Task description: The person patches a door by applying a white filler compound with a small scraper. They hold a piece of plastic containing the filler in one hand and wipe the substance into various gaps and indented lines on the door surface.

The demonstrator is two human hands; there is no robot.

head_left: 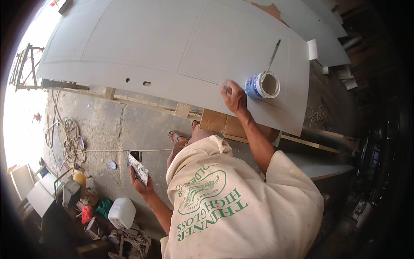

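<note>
A large grey door panel (142,39) with thin routed or drawn lines lies across the work supports in front of me. My right hand (235,100) is closed over it near the front edge. Something small and pale shows at its fingertips, too blurred to name. Right beside that hand stands an open blue-and-white can (253,87) with greyish stuff inside and a thin-handled brush or stick (273,56) leaning out. Low at my left side, my left hand (140,187) grips a flat plate (139,169) smeared with white, putty-like material.
Under the panel's near edge sits a cardboard box (215,121). Coiled rope (69,136) lies on the concrete floor at left. A white jerrycan (122,213) stands among clutter at lower left. More grey panels (297,21) lie beyond, at upper right.
</note>
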